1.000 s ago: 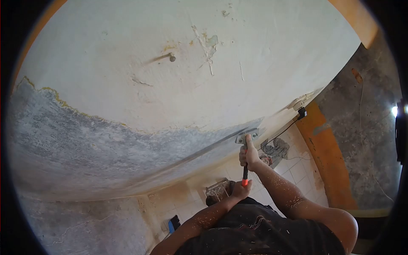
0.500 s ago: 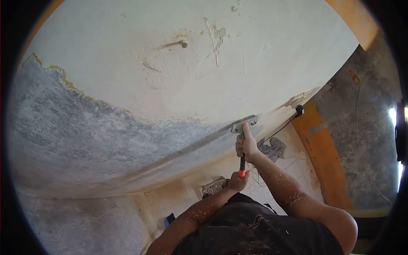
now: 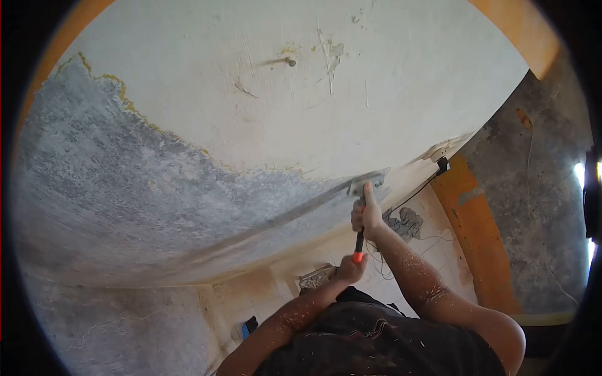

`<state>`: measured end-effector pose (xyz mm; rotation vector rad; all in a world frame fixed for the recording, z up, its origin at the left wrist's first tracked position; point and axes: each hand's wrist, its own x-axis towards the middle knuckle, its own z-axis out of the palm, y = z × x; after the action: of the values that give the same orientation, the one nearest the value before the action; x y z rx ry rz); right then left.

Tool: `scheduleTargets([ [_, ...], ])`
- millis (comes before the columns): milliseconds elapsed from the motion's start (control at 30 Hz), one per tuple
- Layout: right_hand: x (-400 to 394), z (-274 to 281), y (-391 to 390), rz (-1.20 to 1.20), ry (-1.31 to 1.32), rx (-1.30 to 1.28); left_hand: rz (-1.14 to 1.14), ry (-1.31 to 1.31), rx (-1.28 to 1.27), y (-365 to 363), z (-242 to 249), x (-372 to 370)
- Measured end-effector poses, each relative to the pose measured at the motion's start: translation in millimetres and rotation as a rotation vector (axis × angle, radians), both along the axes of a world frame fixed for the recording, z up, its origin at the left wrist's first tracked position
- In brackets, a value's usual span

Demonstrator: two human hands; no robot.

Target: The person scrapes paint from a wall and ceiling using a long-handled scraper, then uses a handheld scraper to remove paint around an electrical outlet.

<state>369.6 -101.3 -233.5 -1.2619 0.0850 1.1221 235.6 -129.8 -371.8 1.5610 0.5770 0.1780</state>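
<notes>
A long-handled scraper [image 3: 360, 240] with a wide metal blade and a black-and-red handle has its blade against the wall [image 3: 389, 113], at the lower border of the pale coating. My right hand [image 3: 370, 216] is closed around the upper handle, its thumb stretched along the blade's mount. Lower down, my left hand [image 3: 351, 269] grips the handle by its red end. Rough grey surface [image 3: 182, 182] is bared to the left of the blade, with a ragged yellowish edge where the pale layer begins. Light flakes are scattered over both forearms.
A nail-like peg [image 3: 291, 62] sticks out of the wall. A plug with a black cord [image 3: 443, 165] is at the wall on the right. Grey cloth [image 3: 406, 222] and loose wire lie on the tiled floor. A dusty box-like object [image 3: 316, 277] is beside my left hand.
The view has turned slightly, so the wall's marks appear farther right. The scraper and both hands appear a little farther right in the picture, with the grip unchanged.
</notes>
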Motion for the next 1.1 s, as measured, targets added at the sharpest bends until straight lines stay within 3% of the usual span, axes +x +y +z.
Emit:
scheduleTargets([
  [100,-11,-14,-8,0.017,0.078,-0.134,0.04,0.13,-0.113,-24,-23,-13],
  [167,-2,-2,1,-0.012,0.046,-0.128,0.115,-0.046,0.058,-10,-17,5],
  [200,2,9,5,-0.022,0.024,-0.08,0.023,-0.012,0.024,5,1,9],
  [400,1,-7,-10,-0.053,0.025,-0.026,-0.059,0.028,-0.234,-11,-27,2],
  [500,-1,-18,-17,-0.129,0.074,-0.153,-0.079,0.227,-0.23,-18,-8,-12],
  [567,10,-7,-13,-0.161,0.032,-0.072,-0.082,0.218,-0.178,-9,-10,3],
  [633,16,6,-7,-0.167,-0.009,-0.051,-0.122,0.146,-0.133,10,22,18],
  [700,19,4,-10,-0.16,-0.015,-0.022,-0.113,0.038,-0.199,7,12,22],
  [900,-4,-30,-28,-0.201,0.096,-0.124,-0.114,0.214,-0.148,-23,-44,-15],
  [1000,1,5,-9,-0.195,-0.027,-0.093,-0.114,0.158,-0.184,12,21,10],
  [1100,10,15,-3,-0.147,-0.045,-0.009,-0.121,0.101,-0.23,14,24,2],
])
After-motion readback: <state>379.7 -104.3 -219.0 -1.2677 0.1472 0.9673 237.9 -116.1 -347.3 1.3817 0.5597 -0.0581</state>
